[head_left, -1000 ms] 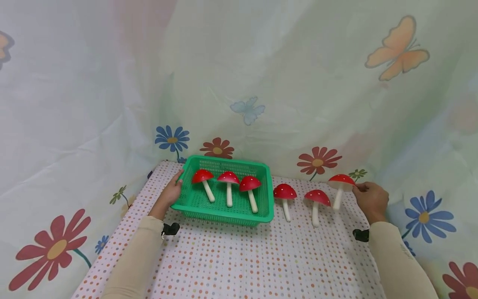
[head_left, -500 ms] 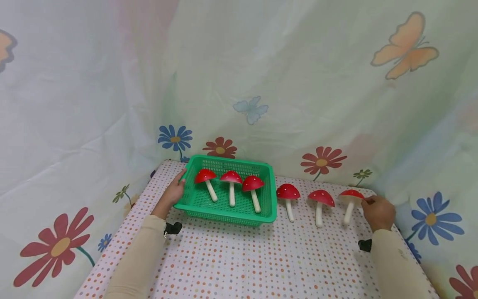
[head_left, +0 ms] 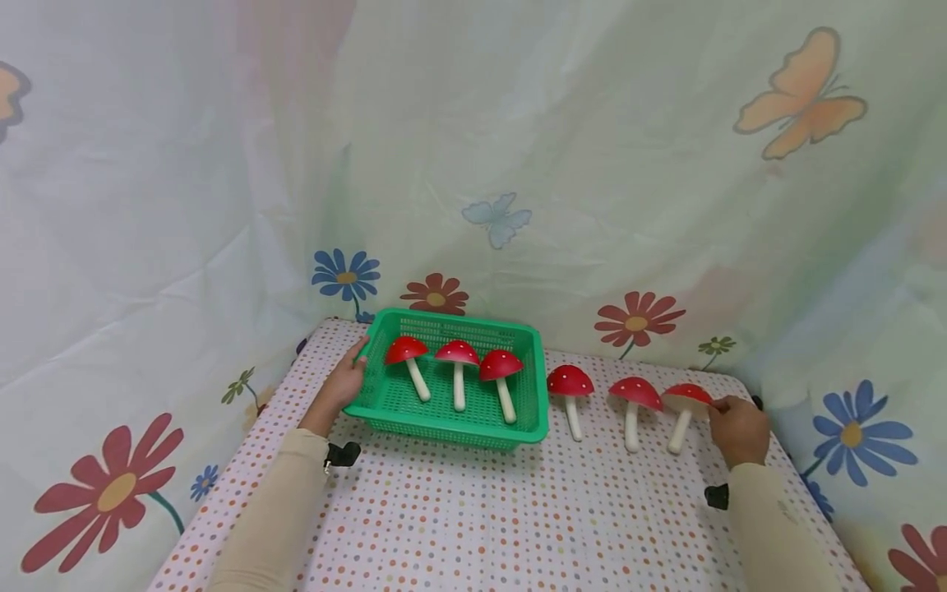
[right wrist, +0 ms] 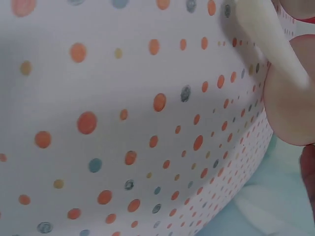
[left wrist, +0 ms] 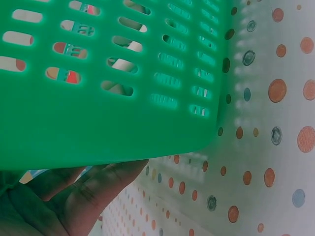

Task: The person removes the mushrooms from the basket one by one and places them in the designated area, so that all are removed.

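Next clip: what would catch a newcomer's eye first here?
A green basket holding three red toy mushrooms sits at the dotted table's far left, steadied by the left hand. To its right lie three more in a row; the right hand pinches the rightmost mushroom by its cap.

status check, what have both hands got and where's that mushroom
Left hand grips green plastic basket rim. Right hand pinches cap of red white-stemmed toy mushroom, stem on dotted tablecloth. Nothing blocking.
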The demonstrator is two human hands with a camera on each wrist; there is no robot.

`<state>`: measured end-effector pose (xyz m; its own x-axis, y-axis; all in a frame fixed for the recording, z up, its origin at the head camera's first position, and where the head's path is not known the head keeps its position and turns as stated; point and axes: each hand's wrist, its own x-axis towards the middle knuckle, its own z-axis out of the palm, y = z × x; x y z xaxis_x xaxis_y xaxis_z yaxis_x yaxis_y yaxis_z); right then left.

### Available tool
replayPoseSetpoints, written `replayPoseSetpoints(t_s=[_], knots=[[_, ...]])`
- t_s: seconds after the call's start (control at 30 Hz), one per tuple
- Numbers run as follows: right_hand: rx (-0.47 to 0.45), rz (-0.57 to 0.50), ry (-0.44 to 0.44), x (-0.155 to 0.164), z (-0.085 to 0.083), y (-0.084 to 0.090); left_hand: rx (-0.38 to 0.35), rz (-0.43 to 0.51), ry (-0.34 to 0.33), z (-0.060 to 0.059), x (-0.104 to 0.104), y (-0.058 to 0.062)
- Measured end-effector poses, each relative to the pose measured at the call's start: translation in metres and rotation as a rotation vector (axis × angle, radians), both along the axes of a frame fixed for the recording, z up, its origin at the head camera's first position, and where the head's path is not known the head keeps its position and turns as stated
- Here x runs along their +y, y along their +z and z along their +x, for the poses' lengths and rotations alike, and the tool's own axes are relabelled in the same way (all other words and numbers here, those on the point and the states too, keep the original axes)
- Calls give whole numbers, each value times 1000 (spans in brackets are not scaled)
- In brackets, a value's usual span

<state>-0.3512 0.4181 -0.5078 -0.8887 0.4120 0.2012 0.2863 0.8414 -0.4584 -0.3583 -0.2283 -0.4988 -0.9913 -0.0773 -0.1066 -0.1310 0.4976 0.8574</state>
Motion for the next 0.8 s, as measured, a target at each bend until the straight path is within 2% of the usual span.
replayPoseSetpoints(t_s=[0.3,0.5,0.63,0.8], knots=[[-114,-9,8,3,14,-1,-8,5,-11,1,2,3],[-135,-34,-8,0,13,2,-17,15,5,1,0,3],[-75,-51,-18,-9,12,8,-15,5,-1,0,1,5],[85,-10,95,-46,6,30,-14,16,-10,2,1,6]])
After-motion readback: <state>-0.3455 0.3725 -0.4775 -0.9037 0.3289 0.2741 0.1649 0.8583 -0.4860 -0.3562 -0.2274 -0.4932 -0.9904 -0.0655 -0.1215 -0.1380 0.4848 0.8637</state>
